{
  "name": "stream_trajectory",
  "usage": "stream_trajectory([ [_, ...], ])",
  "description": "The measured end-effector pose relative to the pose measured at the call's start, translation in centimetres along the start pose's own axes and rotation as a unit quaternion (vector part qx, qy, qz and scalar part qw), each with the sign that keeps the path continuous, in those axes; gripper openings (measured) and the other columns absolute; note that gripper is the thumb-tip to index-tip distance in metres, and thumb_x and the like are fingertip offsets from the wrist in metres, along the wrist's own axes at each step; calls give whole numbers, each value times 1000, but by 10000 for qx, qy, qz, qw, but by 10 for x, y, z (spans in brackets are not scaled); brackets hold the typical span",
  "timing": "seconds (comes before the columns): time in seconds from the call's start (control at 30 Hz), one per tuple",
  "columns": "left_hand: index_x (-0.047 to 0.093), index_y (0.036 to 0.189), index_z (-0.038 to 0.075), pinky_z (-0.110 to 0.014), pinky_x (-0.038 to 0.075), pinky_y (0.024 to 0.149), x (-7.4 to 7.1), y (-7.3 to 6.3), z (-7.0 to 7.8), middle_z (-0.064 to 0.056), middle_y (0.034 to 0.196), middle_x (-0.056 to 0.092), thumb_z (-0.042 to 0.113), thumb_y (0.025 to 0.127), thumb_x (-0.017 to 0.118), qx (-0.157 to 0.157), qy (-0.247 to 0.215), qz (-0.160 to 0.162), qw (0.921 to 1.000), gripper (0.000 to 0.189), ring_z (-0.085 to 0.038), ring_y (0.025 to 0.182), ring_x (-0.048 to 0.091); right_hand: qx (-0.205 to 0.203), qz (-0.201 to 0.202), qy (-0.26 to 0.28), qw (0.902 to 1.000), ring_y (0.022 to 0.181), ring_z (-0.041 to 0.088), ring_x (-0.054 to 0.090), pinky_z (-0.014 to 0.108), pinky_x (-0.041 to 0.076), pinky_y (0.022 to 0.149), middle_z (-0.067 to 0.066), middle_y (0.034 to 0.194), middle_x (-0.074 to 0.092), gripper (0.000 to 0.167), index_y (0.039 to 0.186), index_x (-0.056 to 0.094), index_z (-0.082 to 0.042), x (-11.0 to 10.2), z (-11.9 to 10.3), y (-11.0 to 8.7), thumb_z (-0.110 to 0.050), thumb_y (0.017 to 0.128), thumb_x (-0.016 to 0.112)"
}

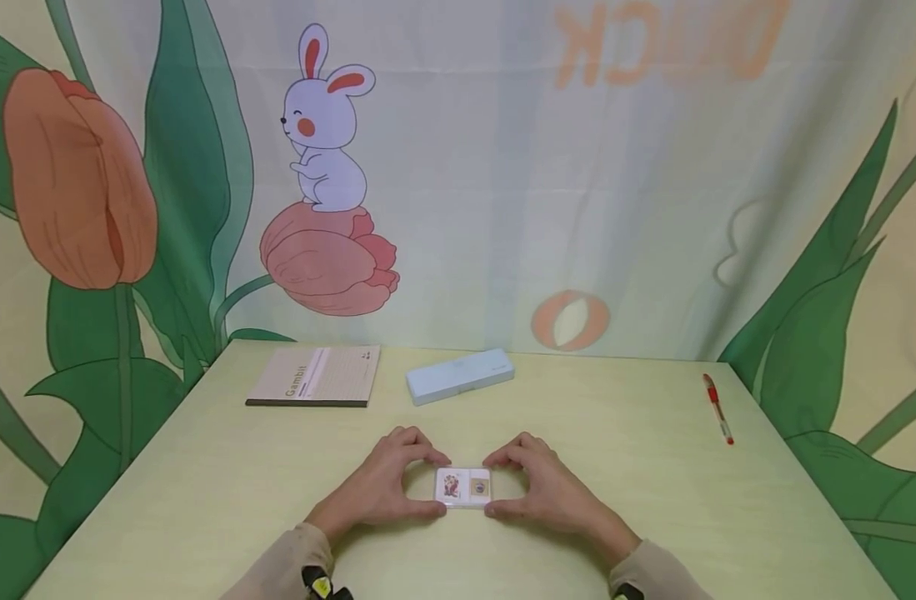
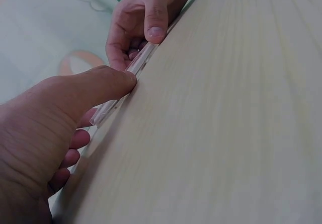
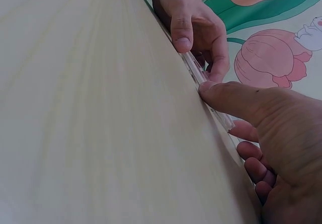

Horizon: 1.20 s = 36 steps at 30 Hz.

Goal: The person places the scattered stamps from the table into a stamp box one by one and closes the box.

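Observation:
A small flat clear plastic case [image 1: 463, 488] lies near the front middle of the table. Behind its clear cover show two small pictures, a reddish one on the left and a tan square on the right. My left hand [image 1: 388, 483] pinches the left end between thumb and forefinger, one at the near corner and the other at the far corner. At the opposite end my right hand [image 1: 545, 486] grips the case in the same manner. Both wrist views show the case edge-on; its transparent rim [image 2: 106, 112] sits low at the table surface, partly hidden by the thumbs.
At the back left lies a Gambit notebook [image 1: 318, 377] with a dark spine. Beside it is a light blue pencil case [image 1: 461, 377], set at a slant. A red pen [image 1: 718, 408] lies toward the right edge. A printed curtain [image 1: 465, 167] hangs behind the table [image 1: 615, 417].

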<state>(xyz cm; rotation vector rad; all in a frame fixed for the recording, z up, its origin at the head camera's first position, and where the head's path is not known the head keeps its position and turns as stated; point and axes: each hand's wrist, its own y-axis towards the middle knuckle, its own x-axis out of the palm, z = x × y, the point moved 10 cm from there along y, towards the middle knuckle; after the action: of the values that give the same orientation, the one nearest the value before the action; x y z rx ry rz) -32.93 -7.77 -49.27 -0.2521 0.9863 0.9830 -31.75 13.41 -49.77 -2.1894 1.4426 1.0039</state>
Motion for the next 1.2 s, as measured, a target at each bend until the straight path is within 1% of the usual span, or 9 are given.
stream_trajectory([
  [0.37, 79, 126, 31, -49, 44, 107, -1, 3, 0, 11, 120, 63, 54, 80, 96, 4, 76, 2, 10000, 54, -14, 118, 51, -21, -24, 35, 10000, 117, 17, 51, 48, 44, 106, -6, 121, 60, 54, 127, 77, -26, -2, 0, 2, -42, 82, 101],
  [0.7, 80, 127, 30, -50, 44, 108, 1, 2, -1, 11, 121, 63, 53, 80, 96, 2, 43, -2, 10000, 55, -14, 118, 51, -62, -27, 34, 10000, 117, 17, 51, 46, 44, 105, -6, 121, 60, 54, 128, 76, -27, -1, 1, 1, -43, 82, 101],
  [1.0, 80, 127, 29, -51, 43, 108, 0, 2, 0, 10, 121, 63, 54, 81, 96, 52, 46, -10, 10000, 55, -14, 118, 52, -88, -12, 23, 10000, 116, 17, 51, 47, 44, 105, -7, 121, 59, 55, 128, 76, -27, 0, 2, 2, -43, 82, 101],
  [1.2, 79, 131, 28, -50, 44, 109, 2, 2, 1, 10, 123, 63, 57, 80, 95, 94, 120, -60, 9999, 61, -14, 119, 51, -104, -33, -2, 9999, 117, 16, 51, 47, 44, 105, -7, 122, 59, 56, 129, 76, -26, 0, 1, 1, -44, 82, 100],
])
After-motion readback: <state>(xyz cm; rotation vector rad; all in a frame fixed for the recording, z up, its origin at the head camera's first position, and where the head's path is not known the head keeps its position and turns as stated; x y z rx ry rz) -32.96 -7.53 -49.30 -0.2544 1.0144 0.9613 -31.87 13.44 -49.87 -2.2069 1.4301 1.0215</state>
